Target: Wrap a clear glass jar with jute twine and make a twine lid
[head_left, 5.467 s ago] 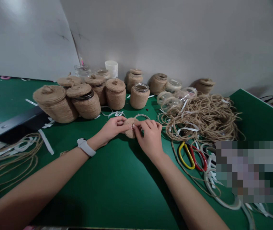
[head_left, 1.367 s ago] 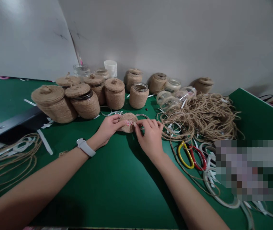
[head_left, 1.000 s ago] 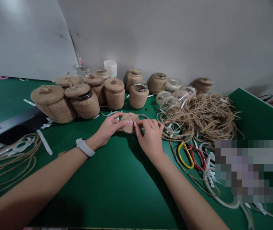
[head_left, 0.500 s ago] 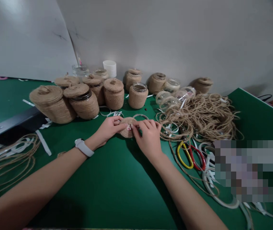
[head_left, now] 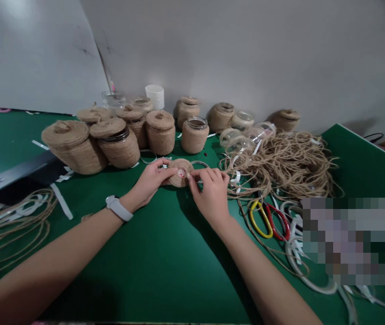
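A round lid (head_left: 180,181) coiled with jute twine is held just over the green table, a small pale spot with red marks showing at its centre. My left hand (head_left: 154,179) is closed on its left side, thumb on top and fingers at the far edge. At the right rim, the thumb and forefinger of my right hand (head_left: 211,192) are pinched on the jute twine, of which little shows between the fingers. Behind the lid stands an open glass jar (head_left: 194,139) wrapped in twine. To the right spreads a tangled heap of jute twine (head_left: 294,162).
Several twine-wrapped jars with lids (head_left: 160,135) stand at the back left, near stacked white cups (head_left: 155,97). Clear plastic rounds (head_left: 238,142) lie by the twine heap. Red and yellow-handled scissors (head_left: 269,220) rest at right among white strips. Loose twine (head_left: 26,234) lies at left.
The lid has tilted and shifted slightly away from me, so its centre shows more. My right fingers have moved from near its centre to the right rim.
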Tool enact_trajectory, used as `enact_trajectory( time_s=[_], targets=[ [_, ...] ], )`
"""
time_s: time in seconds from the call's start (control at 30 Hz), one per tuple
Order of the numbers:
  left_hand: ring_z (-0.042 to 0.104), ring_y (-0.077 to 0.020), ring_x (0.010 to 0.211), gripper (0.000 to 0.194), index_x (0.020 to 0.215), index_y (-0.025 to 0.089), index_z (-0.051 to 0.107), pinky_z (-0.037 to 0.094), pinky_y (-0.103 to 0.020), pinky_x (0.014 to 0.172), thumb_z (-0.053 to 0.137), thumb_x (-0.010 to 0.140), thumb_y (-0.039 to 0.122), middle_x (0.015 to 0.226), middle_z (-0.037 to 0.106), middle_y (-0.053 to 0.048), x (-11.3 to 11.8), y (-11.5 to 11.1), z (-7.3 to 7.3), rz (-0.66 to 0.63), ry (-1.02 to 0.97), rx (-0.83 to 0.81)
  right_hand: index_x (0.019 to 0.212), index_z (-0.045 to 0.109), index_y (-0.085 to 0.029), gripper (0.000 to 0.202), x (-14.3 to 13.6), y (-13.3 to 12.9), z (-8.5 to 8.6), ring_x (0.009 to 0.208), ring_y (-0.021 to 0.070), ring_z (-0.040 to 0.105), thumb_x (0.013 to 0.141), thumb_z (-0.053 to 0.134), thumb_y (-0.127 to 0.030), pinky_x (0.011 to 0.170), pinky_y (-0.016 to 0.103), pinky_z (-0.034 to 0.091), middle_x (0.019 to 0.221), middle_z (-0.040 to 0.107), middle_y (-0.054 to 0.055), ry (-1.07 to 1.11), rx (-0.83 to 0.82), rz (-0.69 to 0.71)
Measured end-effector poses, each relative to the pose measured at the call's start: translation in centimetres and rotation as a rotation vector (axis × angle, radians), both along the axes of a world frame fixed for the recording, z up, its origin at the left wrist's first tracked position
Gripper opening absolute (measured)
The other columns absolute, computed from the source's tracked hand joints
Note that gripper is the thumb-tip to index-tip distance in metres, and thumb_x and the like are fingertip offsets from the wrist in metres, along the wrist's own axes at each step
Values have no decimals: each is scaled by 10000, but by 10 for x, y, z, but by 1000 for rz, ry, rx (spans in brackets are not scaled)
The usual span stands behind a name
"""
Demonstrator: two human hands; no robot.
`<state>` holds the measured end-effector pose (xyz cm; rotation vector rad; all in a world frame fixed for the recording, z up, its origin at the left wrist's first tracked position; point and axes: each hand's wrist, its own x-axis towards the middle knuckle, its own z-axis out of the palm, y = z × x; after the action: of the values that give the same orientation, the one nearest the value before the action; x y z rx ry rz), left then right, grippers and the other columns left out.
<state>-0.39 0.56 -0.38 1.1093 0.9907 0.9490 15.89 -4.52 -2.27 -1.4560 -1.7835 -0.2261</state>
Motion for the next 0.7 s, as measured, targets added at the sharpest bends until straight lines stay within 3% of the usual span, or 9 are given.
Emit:
enact_trajectory(
  time_s=[0.3,0.57,0.7],
  targets=[
    [645,-116,691,349,874,169,552,506,-232,662,797,668,307,780,703,0,-1,2,-3,-27,-20,23,800,615,-200,117,-4,-1,0,824,198,559,904,583,-244,836,372,307,787,686,9,14,-51,13],
    [639,-125,663,466,1001,172,547,488,-242,627,818,654,321,790,698,-6,-1,2,-6,-48,13,34,754,588,-203,126,-6,-4,4,815,197,556,874,583,-242,834,378,307,755,673,2,36,-90,50],
    [656,-137,698,412,957,166,546,502,-249,652,806,678,323,814,707,-23,-1,2,-6,-65,18,48,741,582,-205,129,-7,-5,4,825,197,556,865,585,-243,837,377,304,742,665,-4,44,-101,59]
  ],
)
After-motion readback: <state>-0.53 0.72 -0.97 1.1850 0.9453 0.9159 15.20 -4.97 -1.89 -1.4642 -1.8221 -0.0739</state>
